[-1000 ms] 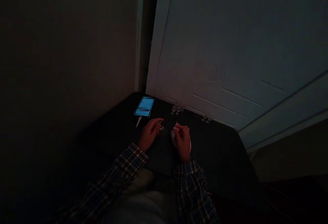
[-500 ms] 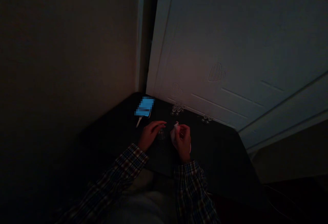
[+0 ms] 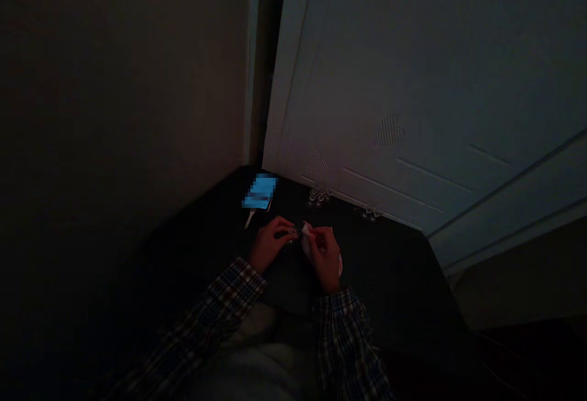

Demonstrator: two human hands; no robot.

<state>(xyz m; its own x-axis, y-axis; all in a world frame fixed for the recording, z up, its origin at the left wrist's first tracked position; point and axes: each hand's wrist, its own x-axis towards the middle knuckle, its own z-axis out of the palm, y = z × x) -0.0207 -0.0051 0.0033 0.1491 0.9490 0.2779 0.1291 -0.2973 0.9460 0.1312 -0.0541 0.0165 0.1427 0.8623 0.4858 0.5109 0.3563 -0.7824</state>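
Note:
My left hand is closed in a pinch on a small clear object, mostly hidden by the fingers and the dark; it looks like glass or clear plastic. Close to its right, my right hand grips a pale cloth bunched between thumb and fingers, part of it hanging down beside the palm. The cloth's upper end is right by the clear object; whether they touch I cannot tell. Both hands are above the dark table.
A lit phone with a white cable lies at the back left. Several small clear pieces stand by the white panel, with another group of clear pieces farther right. A wall borders the left side.
My left fingers have closed on the clear object, which was under them near the table. My right hand has brought the cloth's top leftward, closer to it.

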